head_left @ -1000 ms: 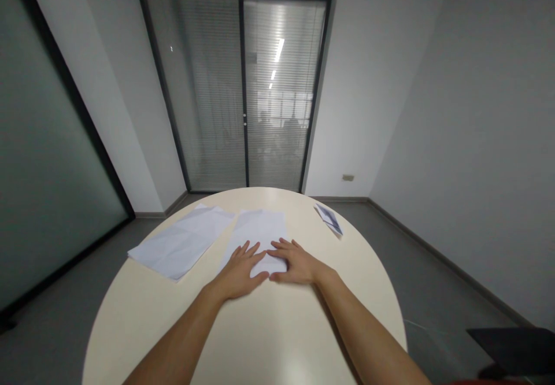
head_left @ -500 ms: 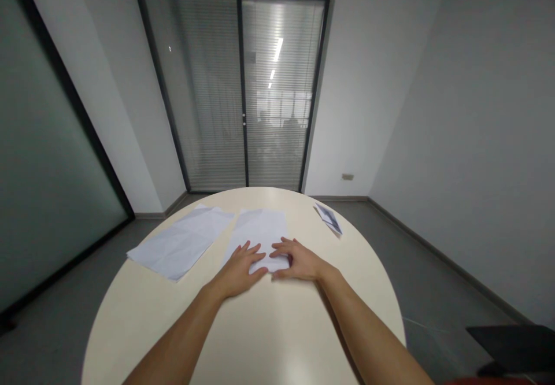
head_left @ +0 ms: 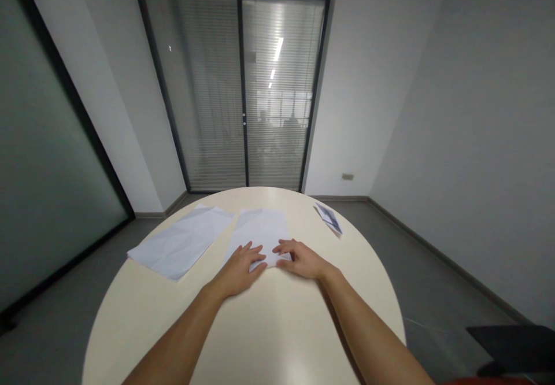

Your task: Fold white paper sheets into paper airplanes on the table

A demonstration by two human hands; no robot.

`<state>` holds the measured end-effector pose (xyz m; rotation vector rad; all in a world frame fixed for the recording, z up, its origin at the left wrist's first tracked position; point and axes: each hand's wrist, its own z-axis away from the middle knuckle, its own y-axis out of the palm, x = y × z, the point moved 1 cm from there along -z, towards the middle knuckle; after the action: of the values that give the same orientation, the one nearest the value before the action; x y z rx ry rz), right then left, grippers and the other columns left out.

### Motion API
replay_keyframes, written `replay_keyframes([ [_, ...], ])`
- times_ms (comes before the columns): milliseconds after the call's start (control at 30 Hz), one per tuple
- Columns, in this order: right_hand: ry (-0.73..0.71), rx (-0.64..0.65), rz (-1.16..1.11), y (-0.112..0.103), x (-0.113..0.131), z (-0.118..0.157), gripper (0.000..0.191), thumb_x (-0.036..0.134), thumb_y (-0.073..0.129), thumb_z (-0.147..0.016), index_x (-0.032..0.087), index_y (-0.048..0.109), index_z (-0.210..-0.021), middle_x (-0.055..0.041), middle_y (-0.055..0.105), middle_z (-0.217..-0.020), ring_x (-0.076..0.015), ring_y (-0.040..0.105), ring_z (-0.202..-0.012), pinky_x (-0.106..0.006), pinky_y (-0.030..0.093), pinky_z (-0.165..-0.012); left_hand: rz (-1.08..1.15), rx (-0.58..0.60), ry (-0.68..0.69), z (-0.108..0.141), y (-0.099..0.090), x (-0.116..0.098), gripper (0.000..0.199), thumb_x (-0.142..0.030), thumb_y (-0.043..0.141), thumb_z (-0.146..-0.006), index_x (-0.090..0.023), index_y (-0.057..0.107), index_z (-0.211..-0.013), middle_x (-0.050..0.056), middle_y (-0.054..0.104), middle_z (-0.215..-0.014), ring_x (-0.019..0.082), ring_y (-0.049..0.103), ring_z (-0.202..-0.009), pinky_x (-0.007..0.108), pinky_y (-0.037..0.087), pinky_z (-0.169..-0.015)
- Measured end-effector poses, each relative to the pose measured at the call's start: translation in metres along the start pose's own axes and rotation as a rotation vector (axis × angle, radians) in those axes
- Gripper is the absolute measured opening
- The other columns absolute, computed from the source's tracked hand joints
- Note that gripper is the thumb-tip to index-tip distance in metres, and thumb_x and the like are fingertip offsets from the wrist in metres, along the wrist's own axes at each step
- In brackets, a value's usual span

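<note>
A white sheet of paper (head_left: pixel 260 226) lies in front of me, its near edge between my hands. My left hand (head_left: pixel 243 266) rests on the sheet's near left part, palm down, fingers spread. At its near right corner is my right hand (head_left: pixel 301 259), fingers curved over the paper and thumb close to the near edge, with a gap between thumb and fingers. The right hand covers that corner, so whether it pinches any paper does not show.
The round cream table (head_left: pixel 260 327) carries more white creased paper (head_left: pixel 182 243) at the left. Toward the right rim lies a folded printed paper (head_left: pixel 328 218). Beyond stand glass doors with blinds (head_left: pixel 208 96). A black object (head_left: pixel 515 344) is at lower right.
My right thumb has moved up toward the fingers, narrowing the gap between them. The right fingertips have shifted slightly right. My left hand stays nearly still.
</note>
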<state>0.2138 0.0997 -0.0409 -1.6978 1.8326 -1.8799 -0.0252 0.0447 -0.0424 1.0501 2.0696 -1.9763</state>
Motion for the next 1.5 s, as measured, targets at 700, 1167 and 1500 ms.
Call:
replay_keyframes([
  [700, 0.161, -0.215, 0.045, -0.016, -0.005, 0.002, 0.042, 0.048, 0.035, -0.103, 0.02, 0.059, -0.083, -0.0027, 0.066, -0.081, -0.0192, 0.06, -0.078, -0.029, 0.04, -0.073, 0.009, -0.222, -0.166, -0.002, -0.011, -0.001, 0.029, -0.039, 0.051, -0.095, -0.022, 0.074, -0.094, 0.006, 0.077, -0.087, 0.021, 0.07, -0.081, 0.027, 0.045, -0.075],
  [1167, 0.242, -0.371, 0.089, -0.02, -0.016, 0.003, 0.043, 0.051, 0.033, -0.102, 0.021, 0.059, -0.086, -0.0026, 0.066, -0.079, -0.0203, 0.06, -0.077, -0.03, 0.039, -0.071, 0.236, -0.516, -0.249, -0.009, -0.007, 0.023, 0.03, -0.047, 0.056, -0.09, -0.022, 0.069, -0.102, 0.005, 0.076, -0.088, 0.021, 0.07, -0.08, 0.029, 0.051, -0.074],
  [1500, 0.275, -0.476, 0.032, -0.02, -0.02, 0.004, 0.04, 0.054, 0.039, -0.099, 0.021, 0.062, -0.1, -0.0019, 0.066, -0.077, -0.0197, 0.059, -0.071, -0.028, 0.038, -0.064, 0.438, -0.597, -0.215, -0.014, -0.003, 0.034, 0.036, -0.053, 0.057, -0.087, -0.019, 0.069, -0.093, 0.007, 0.076, -0.091, 0.023, 0.071, -0.084, 0.03, 0.054, -0.076],
])
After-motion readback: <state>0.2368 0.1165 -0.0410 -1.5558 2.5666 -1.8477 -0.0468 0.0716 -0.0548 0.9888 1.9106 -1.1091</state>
